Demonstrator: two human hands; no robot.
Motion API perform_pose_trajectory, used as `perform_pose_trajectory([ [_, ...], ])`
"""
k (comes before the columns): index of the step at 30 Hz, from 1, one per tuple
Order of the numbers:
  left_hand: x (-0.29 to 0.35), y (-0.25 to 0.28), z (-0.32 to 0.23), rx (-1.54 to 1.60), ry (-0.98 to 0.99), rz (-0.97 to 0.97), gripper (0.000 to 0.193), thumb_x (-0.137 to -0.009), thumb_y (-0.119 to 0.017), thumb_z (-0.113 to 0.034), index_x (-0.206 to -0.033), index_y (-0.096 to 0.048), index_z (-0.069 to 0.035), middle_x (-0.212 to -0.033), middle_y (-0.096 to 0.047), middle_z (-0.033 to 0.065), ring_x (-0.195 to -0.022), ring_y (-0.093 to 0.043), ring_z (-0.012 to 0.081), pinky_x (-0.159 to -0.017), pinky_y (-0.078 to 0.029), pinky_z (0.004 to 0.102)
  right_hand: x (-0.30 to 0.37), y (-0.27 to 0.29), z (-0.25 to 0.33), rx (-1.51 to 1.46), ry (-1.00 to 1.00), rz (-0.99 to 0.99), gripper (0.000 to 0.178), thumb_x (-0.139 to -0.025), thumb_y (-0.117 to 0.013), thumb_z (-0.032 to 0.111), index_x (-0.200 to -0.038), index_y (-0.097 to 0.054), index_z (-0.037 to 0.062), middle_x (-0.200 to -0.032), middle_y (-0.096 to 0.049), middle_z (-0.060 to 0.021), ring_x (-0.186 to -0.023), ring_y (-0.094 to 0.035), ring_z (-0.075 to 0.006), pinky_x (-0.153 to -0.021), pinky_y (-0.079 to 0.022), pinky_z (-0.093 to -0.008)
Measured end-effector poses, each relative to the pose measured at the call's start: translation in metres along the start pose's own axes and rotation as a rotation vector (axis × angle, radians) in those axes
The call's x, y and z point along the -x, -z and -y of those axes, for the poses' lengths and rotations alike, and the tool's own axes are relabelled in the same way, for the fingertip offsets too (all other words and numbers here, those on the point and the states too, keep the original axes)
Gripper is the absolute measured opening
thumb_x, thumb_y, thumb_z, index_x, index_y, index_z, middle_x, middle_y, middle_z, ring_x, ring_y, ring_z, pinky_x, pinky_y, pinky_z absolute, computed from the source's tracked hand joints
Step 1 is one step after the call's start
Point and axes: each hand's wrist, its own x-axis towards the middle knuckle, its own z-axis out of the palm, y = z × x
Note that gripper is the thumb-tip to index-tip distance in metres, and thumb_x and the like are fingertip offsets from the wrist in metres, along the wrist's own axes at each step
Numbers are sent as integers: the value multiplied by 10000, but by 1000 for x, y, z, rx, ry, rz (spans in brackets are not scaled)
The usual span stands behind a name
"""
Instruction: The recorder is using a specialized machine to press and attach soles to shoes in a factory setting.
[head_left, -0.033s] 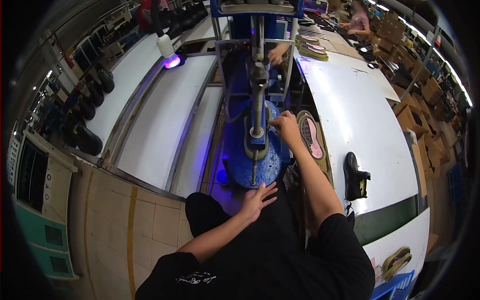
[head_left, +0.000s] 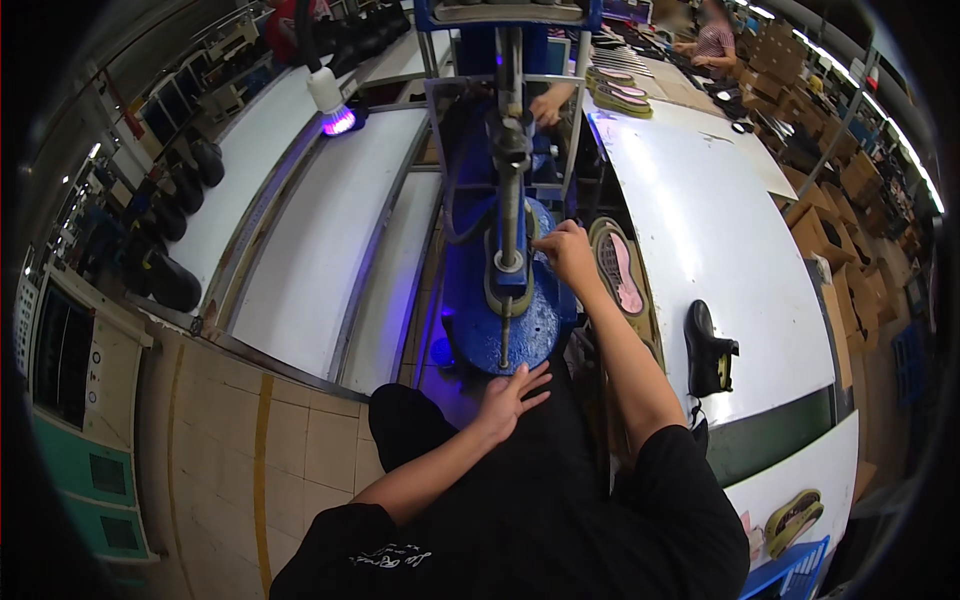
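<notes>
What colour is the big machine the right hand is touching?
Blue: the machine is painted blue, seen clearly in the head view.

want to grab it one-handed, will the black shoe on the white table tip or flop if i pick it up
The black shoe stands on its sole on the white table, so a push would probably slide it rather than roll it. Its ankle-high upper keeps its shape, so it likely won't flop. It looks light enough for one hand.

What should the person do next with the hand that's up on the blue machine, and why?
Probably reach the right hand a little to the right and pick up the shoe sole with the pink tread. That hand rests on the top of the blue machine, and the sole lies just beside it at the edge of the white table. The left hand lies open on the person's lap, holding nothing.
</notes>
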Motion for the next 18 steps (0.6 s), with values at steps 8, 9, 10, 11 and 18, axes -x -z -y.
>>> perform_pose_trajectory([
  [8,-7,8,-7,-74,35,67,316,-1107,-558,-350,-1185,-622,-51,-1490,-599,163,-1360,-586,310,-1087,-528,523,11,23,21,-99,61,37,281,-724,-739,-5,-964,-842,101,-885,-781,-68,-950,-656,-295,-863,-539,-412],
  [9,-6,7,-7,-71,34,59,306,-1107,-558,-348,-1169,-625,-56,-1489,-601,163,-1353,-591,310,-1083,-532,522,15,29,27,-122,51,55,285,-716,-746,-9,-961,-842,100,-890,-783,-69,-948,-656,-289,-864,-536,-412],
  [10,-5,6,-7,-68,33,51,297,-1108,-558,-346,-1153,-629,-61,-1487,-603,164,-1346,-596,309,-1078,-535,520,20,32,33,-121,48,54,285,-716,-746,-9,-961,-842,100,-890,-783,-69,-948,-656,-289,-864,-536,-412],
  [11,-4,6,-6,-69,35,52,297,-1108,-558,-346,-1153,-629,-61,-1487,-603,164,-1346,-596,309,-1078,-535,520,25,34,39,-112,38,54,290,-720,-739,-9,-969,-842,98,-903,-784,-67,-951,-656,-287,-862,-532,-412],
  [18,-5,10,-1,-60,21,66,292,-1105,-565,-344,-1133,-635,-62,-1467,-617,169,-1297,-630,303,-1052,-553,518,65,43,104,63,-163,-7,326,-749,-715,-17,-1032,-834,94,-975,-786,-83,-912,-654,-295,-836,-532,-404],
])
